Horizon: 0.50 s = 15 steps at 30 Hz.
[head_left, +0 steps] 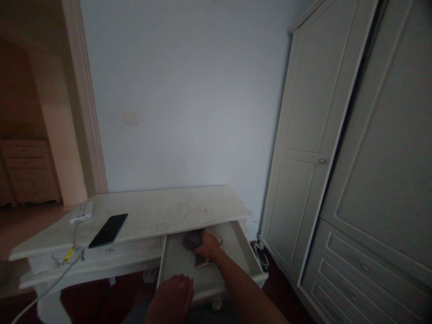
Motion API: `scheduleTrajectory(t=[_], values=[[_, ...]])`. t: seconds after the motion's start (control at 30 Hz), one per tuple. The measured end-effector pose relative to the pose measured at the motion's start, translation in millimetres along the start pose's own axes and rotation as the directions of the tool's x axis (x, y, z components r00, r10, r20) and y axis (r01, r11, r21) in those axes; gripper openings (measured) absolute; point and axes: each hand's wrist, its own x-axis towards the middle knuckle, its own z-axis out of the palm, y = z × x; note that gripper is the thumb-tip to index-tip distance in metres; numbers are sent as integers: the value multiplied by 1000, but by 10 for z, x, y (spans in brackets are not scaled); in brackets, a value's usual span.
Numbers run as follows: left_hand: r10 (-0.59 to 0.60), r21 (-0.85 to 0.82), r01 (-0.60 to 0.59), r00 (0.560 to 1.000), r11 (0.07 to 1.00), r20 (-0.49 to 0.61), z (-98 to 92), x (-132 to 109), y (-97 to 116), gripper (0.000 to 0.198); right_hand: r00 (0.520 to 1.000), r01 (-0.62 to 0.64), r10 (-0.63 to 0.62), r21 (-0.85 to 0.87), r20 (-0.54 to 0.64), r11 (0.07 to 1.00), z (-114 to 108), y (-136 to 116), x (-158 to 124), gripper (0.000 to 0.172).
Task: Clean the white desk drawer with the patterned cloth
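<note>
Worktop (175, 204), drawer (248, 247) out: L hand (173, 291) nr front, R hand (208, 245) prob. sorting dk bundle (191, 240), grips unclear; lifting needs pinch.

No words, brands or numbers can be read. The yellow label (69, 254) on the white cable (64, 274) is too small and blurred to make out, and nothing legible shows on the dark phone (108, 230) or the wall switch (130, 118).
</note>
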Motion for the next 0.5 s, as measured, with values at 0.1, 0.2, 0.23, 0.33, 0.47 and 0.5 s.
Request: scheduleTrajectory(t=[0.1, 0.2, 0.23, 0.33, 0.47, 0.5], values=[[-34, 2, 34, 999, 999, 20, -66, 5, 38, 41, 979, 154, -153, 2, 132, 988, 256, -435, 22, 66], [-21, -2, 21, 1000, 1000, -12, -70, 6, 37, 39, 931, 272, -261, -8, 255, 962, 349, -619, 11, 53], [-12, -6, 12, 1000, 1000, -26, -58, 5, 27, 39, 914, 294, -280, -3, 292, 956, 331, -601, -2, 48], [0, -28, -2, 998, 1000, -60, -3, 2, -8, 39, 855, 315, -315, 71, 411, 947, 159, -335, -75, 44], [-13, -42, 11, 999, 999, -51, 66, 12, -32, 39, 824, 250, -305, 177, 478, 952, -197, 261, -200, 46], [-20, -40, 19, 999, 999, -38, 83, 13, -38, 39, 828, 217, -287, 196, 482, 956, -287, 410, -224, 45]])
